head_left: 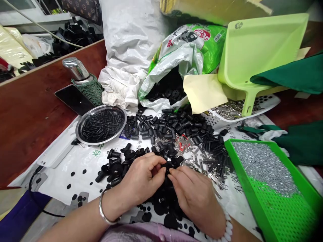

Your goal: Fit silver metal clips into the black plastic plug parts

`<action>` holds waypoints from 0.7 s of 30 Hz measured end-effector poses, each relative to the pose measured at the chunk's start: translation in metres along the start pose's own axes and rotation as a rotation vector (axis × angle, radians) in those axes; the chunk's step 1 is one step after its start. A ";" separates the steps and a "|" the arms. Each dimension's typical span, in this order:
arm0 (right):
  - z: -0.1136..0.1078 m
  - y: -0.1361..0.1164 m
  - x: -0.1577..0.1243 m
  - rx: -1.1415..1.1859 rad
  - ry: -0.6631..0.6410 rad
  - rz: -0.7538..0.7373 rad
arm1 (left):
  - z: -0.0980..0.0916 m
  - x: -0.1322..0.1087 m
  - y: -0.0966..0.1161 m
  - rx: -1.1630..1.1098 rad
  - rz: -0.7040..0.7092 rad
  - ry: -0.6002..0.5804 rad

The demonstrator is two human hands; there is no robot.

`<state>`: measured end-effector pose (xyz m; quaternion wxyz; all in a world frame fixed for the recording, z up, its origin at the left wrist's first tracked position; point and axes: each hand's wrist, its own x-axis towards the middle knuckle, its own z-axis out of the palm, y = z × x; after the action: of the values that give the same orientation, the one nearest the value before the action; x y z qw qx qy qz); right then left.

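My left hand [142,178] and my right hand [195,195] meet over the middle of the work surface. Thumb and fingertips of both are pinched around a small black plastic part [168,165]; its exact shape is mostly hidden by the fingers. Black plug-like pieces [114,168] lie in a heap beside my left hand. Just beyond the hands is a pile of short black tubes [174,124]. Flat silvery metal pieces [195,158] are scattered past my right hand, with black ribbed sleeves [214,151] among them.
At right a green tray [252,205] holds many tiny metal parts. A round metal dish [80,136] of black ribbed pieces stands left, near a phone [73,99] and a bottle [88,84]. Behind are an open bag [194,53] and a light green dustpan [259,50].
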<state>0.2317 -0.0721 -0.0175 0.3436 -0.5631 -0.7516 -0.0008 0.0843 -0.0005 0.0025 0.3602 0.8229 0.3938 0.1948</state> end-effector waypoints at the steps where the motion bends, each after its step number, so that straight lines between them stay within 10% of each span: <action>1: 0.001 0.000 -0.001 0.003 -0.016 0.017 | 0.002 0.000 0.000 -0.003 -0.001 0.012; 21: -0.002 0.010 0.002 0.307 -0.081 0.297 | 0.021 -0.007 0.001 0.039 0.166 0.208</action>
<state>0.2411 -0.0671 -0.0186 0.3909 -0.6085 -0.6648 0.1870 0.0933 -0.0162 -0.0113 0.2841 0.8349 0.3631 0.3007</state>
